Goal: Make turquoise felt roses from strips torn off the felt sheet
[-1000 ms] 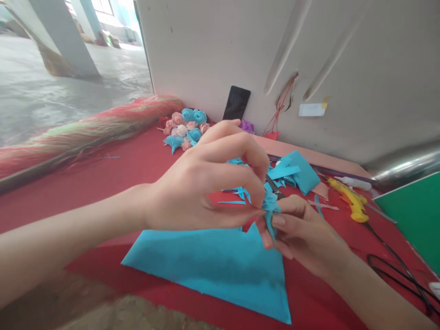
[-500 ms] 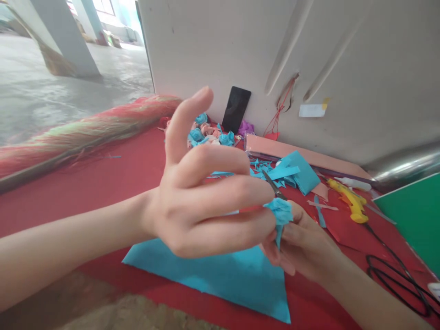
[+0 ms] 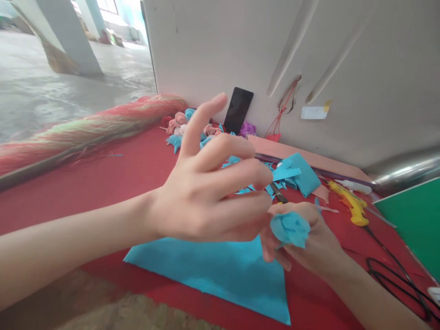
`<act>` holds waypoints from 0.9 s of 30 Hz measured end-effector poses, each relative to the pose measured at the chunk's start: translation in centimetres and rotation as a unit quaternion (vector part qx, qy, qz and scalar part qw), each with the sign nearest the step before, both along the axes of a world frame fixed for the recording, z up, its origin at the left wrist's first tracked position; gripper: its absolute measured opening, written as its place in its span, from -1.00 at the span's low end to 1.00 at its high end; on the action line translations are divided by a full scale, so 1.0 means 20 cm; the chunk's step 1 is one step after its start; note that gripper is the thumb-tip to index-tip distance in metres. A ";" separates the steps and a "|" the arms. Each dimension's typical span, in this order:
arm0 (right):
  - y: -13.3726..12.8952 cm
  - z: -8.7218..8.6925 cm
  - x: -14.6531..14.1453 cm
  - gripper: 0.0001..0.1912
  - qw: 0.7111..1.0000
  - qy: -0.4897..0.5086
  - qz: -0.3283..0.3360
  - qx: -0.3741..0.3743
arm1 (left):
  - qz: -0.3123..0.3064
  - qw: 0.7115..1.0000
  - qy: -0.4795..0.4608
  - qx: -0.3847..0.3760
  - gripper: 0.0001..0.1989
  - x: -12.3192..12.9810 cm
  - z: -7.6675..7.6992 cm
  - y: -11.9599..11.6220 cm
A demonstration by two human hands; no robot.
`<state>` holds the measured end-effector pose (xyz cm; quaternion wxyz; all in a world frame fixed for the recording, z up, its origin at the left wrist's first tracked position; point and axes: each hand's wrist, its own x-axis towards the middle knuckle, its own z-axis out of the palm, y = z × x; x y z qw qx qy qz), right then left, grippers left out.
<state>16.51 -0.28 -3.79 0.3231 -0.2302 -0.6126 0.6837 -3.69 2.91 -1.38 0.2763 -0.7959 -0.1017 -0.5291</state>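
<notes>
A blue crepe-paper rose [image 3: 290, 229] faces up toward me, its layers rolled into a round bloom. My right hand [image 3: 316, 243] is closed around its base, which is hidden under the petals. My left hand [image 3: 213, 192] comes in from the left, back of the hand toward me. Its little finger is raised, and its lower fingers pinch at the rose's left edge; their tips are partly hidden. Below both hands lies a large flat sheet of blue crepe paper [image 3: 213, 266]. Scissors [image 3: 279, 193], partly hidden, rest just behind my right hand.
Finished paper roses [image 3: 180, 123], blue scraps [image 3: 249, 188] and folded blue paper [image 3: 304, 176] lie on the red cloth [image 3: 137, 172]. A yellow glue gun [image 3: 354, 204] with a black cord [image 3: 392, 270] is at right. A phone [image 3: 239, 110] leans on the white panel [image 3: 206, 41].
The rose has turned to show its top and sits slightly lower and farther right. My left hand has shifted right and up, its fingers bunching closer; my right hand has rotated a little.
</notes>
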 end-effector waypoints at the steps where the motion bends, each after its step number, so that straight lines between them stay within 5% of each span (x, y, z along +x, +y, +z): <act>1: 0.00 0.01 0.01 -0.84 0.999 -0.006 -0.022 0.043 | -0.011 0.998 0.035 -0.060 -0.95 0.00 0.01 -0.01; 4: 0.00 0.04 0.03 -0.77 0.971 -0.038 -0.100 0.212 | -0.089 0.950 0.065 -0.292 -0.88 -0.01 0.06 -0.05; 8: -0.01 0.11 0.05 -0.55 0.896 -0.093 -0.124 0.416 | -0.238 0.838 0.022 -0.491 -0.88 -0.01 0.10 -0.10; 11: -0.01 0.14 0.05 -0.59 0.859 -0.114 -0.096 0.490 | -0.271 0.810 0.033 -0.518 -0.86 -0.01 0.10 -0.11; 17: -0.01 0.17 0.04 -0.73 0.761 -0.177 -0.136 0.609 | -0.220 0.862 0.059 -0.454 -0.83 0.01 0.11 -0.11; 20: -0.01 0.17 0.03 -0.76 0.725 -0.198 -0.130 0.647 | -0.212 0.861 0.058 -0.458 -0.85 0.01 0.12 -0.11; 23: -0.02 0.17 0.03 -0.80 0.722 -0.227 -0.122 0.642 | -0.223 0.827 0.037 -0.515 -0.89 0.01 0.11 -0.12; 27: -0.03 0.17 0.05 -0.84 0.762 -0.259 -0.112 0.583 | -0.237 0.745 0.020 -0.623 -0.91 0.00 0.10 -0.13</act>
